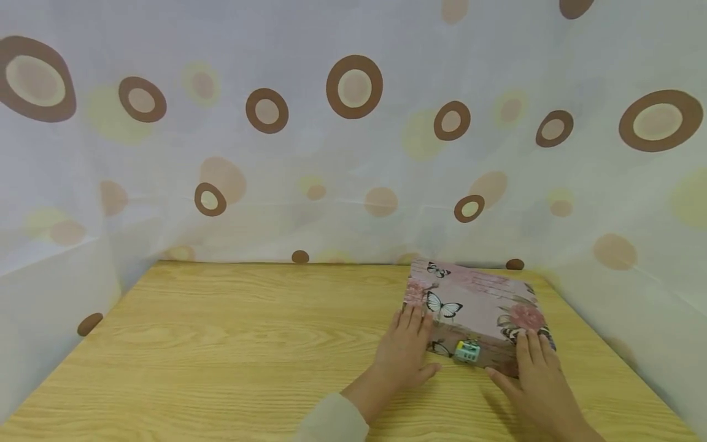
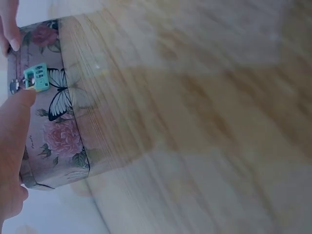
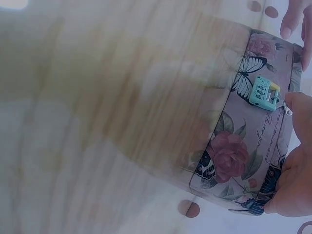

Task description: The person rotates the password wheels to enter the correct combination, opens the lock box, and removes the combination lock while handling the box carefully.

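Observation:
A pink box [image 1: 480, 291] with butterflies and roses printed on it sits on the right part of the table. On its front hangs a small mint-green combination padlock [image 1: 467, 352], also seen in the left wrist view as a padlock [image 2: 39, 78] by the metal clasp. My left hand [image 1: 402, 353] rests its straight fingers on the lid's left front part, thumb pointing toward the padlock. At the right front corner, my right hand [image 1: 544, 383] lays extended fingers on the lid, with its thumb near the front face. The undersides of the fingers are hidden.
The wood-grain table [image 1: 232, 344] stretches left of the box. A white curtain [image 1: 309, 153] with brown and yellow circles surrounds the table at the back and both sides. The box's back stands close to the rear curtain.

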Tool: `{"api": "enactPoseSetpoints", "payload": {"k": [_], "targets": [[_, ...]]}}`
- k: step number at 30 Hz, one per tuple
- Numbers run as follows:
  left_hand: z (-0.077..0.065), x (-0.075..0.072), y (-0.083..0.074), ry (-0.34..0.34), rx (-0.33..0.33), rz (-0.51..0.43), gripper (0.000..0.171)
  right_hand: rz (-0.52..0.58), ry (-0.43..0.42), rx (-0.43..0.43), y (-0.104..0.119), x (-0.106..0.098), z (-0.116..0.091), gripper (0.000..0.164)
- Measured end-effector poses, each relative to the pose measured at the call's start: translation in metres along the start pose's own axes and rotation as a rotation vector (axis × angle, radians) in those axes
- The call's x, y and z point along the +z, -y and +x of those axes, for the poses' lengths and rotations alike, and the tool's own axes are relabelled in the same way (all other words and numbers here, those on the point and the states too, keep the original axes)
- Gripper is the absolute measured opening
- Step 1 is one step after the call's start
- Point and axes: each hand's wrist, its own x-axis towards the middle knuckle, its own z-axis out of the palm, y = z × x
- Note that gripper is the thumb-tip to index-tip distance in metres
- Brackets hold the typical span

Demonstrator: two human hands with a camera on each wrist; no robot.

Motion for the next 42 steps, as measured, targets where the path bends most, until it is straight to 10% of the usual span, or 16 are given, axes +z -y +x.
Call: {"api": "enactPoseSetpoints", "payload": {"k": [42], "targets": [[-0.039, 0.007, 0.05, -0.033, -0.019, 0.023, 0.085, 0.094, 0.023, -0.038, 0.049, 0.01, 0.019, 0.09]]}}
